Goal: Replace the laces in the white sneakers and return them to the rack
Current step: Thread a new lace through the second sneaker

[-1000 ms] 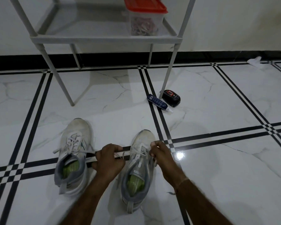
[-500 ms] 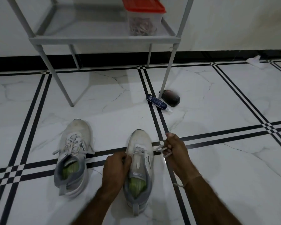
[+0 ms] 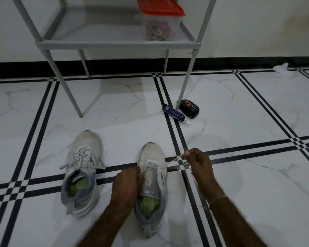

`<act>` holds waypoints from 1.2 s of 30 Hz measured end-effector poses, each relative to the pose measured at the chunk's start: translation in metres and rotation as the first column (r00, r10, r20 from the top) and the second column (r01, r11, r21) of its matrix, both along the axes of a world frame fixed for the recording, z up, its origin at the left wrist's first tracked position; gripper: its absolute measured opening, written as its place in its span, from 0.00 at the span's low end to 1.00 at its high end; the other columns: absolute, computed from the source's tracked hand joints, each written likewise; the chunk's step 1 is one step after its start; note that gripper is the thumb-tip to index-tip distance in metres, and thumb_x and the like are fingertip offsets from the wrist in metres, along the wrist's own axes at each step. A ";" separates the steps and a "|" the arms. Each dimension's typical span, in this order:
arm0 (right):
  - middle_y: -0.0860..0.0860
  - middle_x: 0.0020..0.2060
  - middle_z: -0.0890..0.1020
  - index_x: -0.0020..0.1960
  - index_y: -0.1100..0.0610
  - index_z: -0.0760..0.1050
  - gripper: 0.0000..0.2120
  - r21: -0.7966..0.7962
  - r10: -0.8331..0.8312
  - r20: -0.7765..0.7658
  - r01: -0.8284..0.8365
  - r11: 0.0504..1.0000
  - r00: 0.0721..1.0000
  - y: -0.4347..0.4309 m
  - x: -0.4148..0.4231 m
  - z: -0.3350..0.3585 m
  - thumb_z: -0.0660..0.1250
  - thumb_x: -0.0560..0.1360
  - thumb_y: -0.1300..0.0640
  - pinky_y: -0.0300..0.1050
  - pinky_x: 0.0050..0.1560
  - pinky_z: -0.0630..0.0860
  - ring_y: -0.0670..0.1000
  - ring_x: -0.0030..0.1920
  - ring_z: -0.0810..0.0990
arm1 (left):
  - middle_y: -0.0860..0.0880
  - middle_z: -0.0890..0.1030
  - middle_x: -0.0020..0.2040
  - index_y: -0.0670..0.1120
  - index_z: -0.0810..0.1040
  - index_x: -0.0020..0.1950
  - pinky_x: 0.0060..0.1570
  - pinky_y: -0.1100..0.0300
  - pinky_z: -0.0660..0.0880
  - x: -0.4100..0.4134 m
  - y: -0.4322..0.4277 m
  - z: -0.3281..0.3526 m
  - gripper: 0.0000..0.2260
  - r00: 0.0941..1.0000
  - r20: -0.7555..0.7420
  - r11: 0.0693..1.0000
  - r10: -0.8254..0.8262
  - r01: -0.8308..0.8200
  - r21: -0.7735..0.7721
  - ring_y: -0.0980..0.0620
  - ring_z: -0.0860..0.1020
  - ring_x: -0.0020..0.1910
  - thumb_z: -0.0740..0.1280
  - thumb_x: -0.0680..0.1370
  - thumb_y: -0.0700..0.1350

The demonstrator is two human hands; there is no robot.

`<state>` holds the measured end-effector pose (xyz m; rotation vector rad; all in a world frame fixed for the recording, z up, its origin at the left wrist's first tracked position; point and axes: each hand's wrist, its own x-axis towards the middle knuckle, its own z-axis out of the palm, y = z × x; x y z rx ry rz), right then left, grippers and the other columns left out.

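Observation:
Two white sneakers stand on the tiled floor, toes pointing away from me. The left sneaker is fully laced and nobody touches it. Only the lowest eyelets of the right sneaker carry a white lace. My left hand pinches one lace end against the shoe's left side. To the right of the shoe, my right hand grips the other end and holds it drawn out taut. The grey rack stands at the back.
A clear box with a red lid, with laces inside, sits on the rack's low shelf. A dark blue tube and a black shoe-polish sponge lie by the rack's front right leg. A white scrap lies by the far wall.
My right hand has pulled its lace end out to the right, away from the shoe. My left hand has moved in from between the sneakers to the right shoe's left eyelets.

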<state>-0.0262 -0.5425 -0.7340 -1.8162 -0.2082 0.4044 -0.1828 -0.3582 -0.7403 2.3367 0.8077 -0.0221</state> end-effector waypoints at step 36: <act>0.41 0.35 0.74 0.56 0.55 0.66 0.08 -0.542 0.583 0.338 -0.353 0.763 0.739 0.059 -0.033 -0.004 0.55 0.86 0.51 0.36 0.34 0.63 0.41 0.34 0.74 | 0.57 0.82 0.39 0.52 0.80 0.43 0.43 0.59 0.78 -0.005 -0.016 -0.001 0.05 0.944 0.153 0.930 0.292 -0.243 -0.277 0.57 0.80 0.41 0.75 0.73 0.50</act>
